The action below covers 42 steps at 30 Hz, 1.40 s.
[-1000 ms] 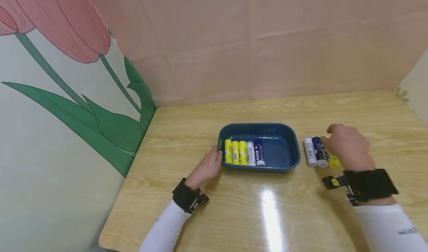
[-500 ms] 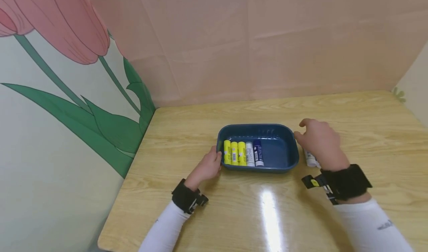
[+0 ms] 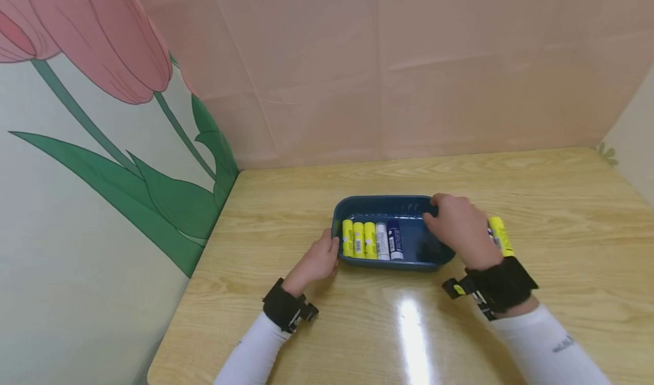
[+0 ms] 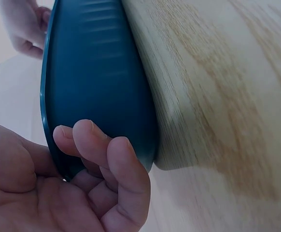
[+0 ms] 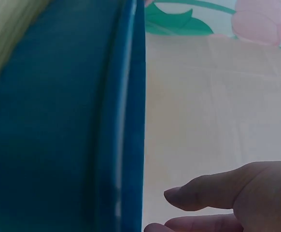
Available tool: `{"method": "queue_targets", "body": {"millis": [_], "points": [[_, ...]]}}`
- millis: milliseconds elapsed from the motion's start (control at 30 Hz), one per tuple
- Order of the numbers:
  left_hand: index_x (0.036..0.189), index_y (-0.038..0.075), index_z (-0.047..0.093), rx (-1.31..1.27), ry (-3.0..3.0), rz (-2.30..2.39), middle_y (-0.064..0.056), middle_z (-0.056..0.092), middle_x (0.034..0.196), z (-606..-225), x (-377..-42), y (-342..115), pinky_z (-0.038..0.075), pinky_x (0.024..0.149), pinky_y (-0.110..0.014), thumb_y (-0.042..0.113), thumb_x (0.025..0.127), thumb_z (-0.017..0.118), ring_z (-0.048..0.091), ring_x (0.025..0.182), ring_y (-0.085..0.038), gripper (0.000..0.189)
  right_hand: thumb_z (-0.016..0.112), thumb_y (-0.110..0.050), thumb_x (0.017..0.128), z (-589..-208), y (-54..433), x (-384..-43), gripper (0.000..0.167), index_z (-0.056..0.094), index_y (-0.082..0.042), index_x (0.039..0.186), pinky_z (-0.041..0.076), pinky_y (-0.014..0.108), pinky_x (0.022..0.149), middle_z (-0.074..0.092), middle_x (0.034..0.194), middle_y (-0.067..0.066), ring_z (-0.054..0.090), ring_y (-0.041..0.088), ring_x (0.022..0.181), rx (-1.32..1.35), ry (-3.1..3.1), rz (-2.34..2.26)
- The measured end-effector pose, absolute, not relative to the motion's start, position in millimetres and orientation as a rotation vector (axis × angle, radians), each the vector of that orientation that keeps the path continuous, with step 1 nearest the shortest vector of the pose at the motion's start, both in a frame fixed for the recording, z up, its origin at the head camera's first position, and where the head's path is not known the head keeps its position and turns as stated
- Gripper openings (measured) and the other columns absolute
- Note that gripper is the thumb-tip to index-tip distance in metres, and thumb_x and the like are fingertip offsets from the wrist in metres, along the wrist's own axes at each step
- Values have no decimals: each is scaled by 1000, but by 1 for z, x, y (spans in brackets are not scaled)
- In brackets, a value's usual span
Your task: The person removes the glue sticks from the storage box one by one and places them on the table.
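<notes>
A dark blue plastic tray (image 3: 375, 264) lies on the table. In its left part stands a row of glue sticks: several yellow ones (image 3: 359, 240), one white (image 3: 382, 241) and one dark blue with a white end (image 3: 394, 239). My left hand (image 3: 321, 255) holds the tray's left end; in the left wrist view its fingers (image 4: 131, 169) curl against the outer wall. My right hand (image 3: 462, 229) is over the tray's right end, thumb and forefinger apart, with nothing visible between them. In the right wrist view the thumb (image 5: 203, 191) extends beside the tray's rim (image 5: 126, 116).
To the right of the tray lie a yellow glue stick (image 3: 501, 236) and a dark one (image 3: 491, 233), partly hidden behind my right hand. The wooden table (image 3: 357, 328) meets a pink cloth backdrop (image 3: 378, 90) and a tulip-painted wall (image 3: 102, 214).
My right hand has moved left from the glue sticks beside the tray to over the tray's right end, uncovering the yellow stick. My left hand keeps its hold on the tray.
</notes>
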<state>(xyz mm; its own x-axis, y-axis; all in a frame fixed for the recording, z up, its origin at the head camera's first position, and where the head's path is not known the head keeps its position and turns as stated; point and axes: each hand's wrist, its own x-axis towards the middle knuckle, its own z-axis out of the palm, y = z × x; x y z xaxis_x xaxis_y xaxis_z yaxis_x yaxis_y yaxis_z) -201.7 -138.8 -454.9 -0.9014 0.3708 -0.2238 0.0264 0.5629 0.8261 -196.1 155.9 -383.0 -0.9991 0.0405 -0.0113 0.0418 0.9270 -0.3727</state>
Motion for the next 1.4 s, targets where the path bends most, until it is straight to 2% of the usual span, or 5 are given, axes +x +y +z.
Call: {"method": "queue_targets", "body": {"millis": [267,500,733,1000,1400], "points": [[137,2,37,313,2421,1266,-5,53,73,-451,-203,-138,50,54,-33,26,111,25,53,57,-19,37,67,-29,93,-393,139,-201,46,62,4,125,50,40,52,66,114,29,65,32,80,-31,3042,-600],[137,2,38,316,2418,1272,-5,53,73,-452,-204,-137,49,53,-32,26,111,27,53,56,-19,37,70,-32,91,-407,126,-208,50,62,2,127,54,54,66,68,114,27,67,39,88,-44,3005,-555],[134,1,39,326,2410,1288,-4,52,72,-454,-205,-136,49,52,-31,25,111,27,51,56,-18,35,69,-37,92,-417,120,-216,56,58,1,132,53,53,69,64,120,27,65,35,92,23,2922,-506],[132,0,40,327,2428,1284,-5,53,72,-456,-207,-135,50,53,-33,24,111,28,53,57,-19,34,69,-35,93,-424,116,-219,56,57,2,133,51,48,66,65,116,25,61,30,85,45,2897,-505],[133,1,39,311,2429,1278,-6,53,73,-453,-205,-135,50,54,-34,24,111,28,53,58,-20,34,68,-32,91,-429,109,-223,51,59,-2,131,51,50,67,65,114,25,62,32,85,22,2891,-511]]}}
